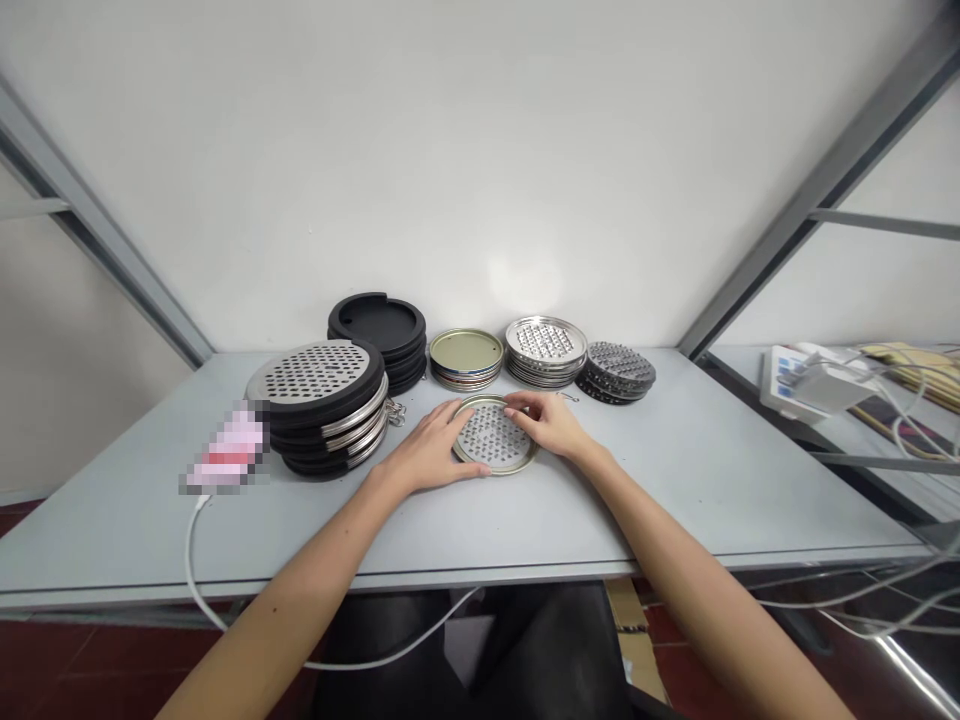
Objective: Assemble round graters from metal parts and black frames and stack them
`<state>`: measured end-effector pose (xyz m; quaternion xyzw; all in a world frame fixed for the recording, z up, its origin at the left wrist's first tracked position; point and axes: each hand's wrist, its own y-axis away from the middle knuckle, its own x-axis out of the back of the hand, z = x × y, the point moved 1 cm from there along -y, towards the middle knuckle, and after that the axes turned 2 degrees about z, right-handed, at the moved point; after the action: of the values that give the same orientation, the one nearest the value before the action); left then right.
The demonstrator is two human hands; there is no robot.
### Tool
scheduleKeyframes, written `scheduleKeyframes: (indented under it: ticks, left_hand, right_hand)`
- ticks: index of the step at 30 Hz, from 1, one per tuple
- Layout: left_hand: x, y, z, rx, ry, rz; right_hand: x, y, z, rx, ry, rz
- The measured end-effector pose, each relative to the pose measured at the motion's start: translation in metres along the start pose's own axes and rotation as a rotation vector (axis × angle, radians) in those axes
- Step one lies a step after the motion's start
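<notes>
A round metal grater plate set in a gold-rimmed lid lies flat on the table before me. My left hand wraps around its left edge, with the thumb along the near rim and the fingers at the far left. At the upper right, my right hand has bent fingers gripping the rim and pressing the plate. Behind it are stacks of gold lids, silver grater plates in rims and dark spiky grater discs.
To the left stand a stack of assembled black-and-silver grater rounds and a stack of black rings. Wire clips lie beside them. A blurred pink item with a white cable is farther left. A power strip sits at right.
</notes>
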<state>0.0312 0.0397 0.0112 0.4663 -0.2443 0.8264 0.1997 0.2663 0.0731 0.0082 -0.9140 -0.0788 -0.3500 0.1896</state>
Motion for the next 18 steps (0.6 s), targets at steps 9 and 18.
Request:
scheduleKeyframes:
  ticks: [9, 18]
  left_hand:
    - [-0.002, 0.001, -0.001, 0.014, -0.029, -0.068]
    - [0.007, -0.004, 0.009, 0.058, -0.138, 0.116]
  right_hand:
    - [0.006, 0.000, 0.000, 0.007, 0.030, 0.100]
    - [0.013, 0.000, 0.009, 0.077, 0.119, 0.129]
